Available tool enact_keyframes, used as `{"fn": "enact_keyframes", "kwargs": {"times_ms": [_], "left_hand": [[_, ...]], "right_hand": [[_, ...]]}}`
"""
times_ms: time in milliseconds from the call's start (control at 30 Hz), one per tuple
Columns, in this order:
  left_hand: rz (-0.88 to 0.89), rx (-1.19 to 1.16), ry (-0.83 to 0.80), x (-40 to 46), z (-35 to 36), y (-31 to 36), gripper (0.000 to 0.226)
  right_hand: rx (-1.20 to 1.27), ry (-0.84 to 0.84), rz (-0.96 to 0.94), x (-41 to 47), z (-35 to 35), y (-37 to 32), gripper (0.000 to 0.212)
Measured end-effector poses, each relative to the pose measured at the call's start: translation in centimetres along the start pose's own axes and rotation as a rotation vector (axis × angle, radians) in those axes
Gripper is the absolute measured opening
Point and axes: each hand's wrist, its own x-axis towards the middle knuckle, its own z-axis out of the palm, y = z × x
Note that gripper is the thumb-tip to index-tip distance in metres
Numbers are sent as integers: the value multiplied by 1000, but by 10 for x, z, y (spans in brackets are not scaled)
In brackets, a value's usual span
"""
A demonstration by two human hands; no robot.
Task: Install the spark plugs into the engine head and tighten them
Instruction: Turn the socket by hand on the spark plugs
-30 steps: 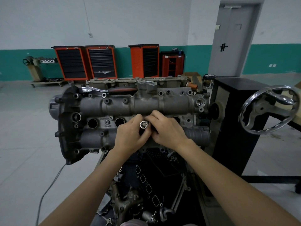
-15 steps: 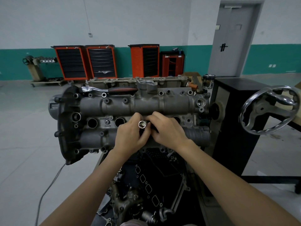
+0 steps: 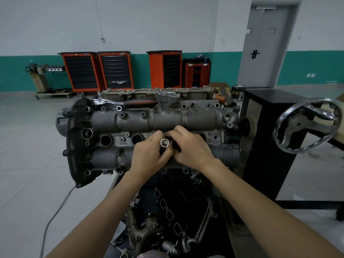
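The grey engine head (image 3: 167, 120) sits on a stand in front of me, with a row of round spark plug holes along its middle. Two holes (image 3: 105, 140) at the left stand open. Over the third hole, my left hand (image 3: 149, 155) and my right hand (image 3: 191, 149) both pinch a chrome socket (image 3: 164, 142), whose hollow square end faces me. The socket's lower end and any spark plug in it are hidden by my fingers. A ratchet with a red-black handle (image 3: 139, 103) lies on the head's far edge.
A chrome handwheel (image 3: 305, 125) on the black stand (image 3: 260, 146) juts out at the right. Loose engine parts and gaskets (image 3: 167, 216) lie below the head. Orange tool carts (image 3: 115, 69) line the far wall. A cable (image 3: 55, 216) runs across the floor at the left.
Both hands stay on the socket over the third hole; the fingers shift slightly around it and the socket's top has barely moved.
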Motion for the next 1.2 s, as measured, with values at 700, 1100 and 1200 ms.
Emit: {"fn": "enact_keyframes", "kwargs": {"times_ms": [700,1100,1200], "left_hand": [[29,54,28,2,3,-2,43],[-2,28,1,2,2,0,39],[25,52,34,2,4,-3,42]], "right_hand": [[120,80,41,1,-1,-1,10],[69,97,2,0,-2,-1,7],[81,85,25,0,0,-1,10]]}}
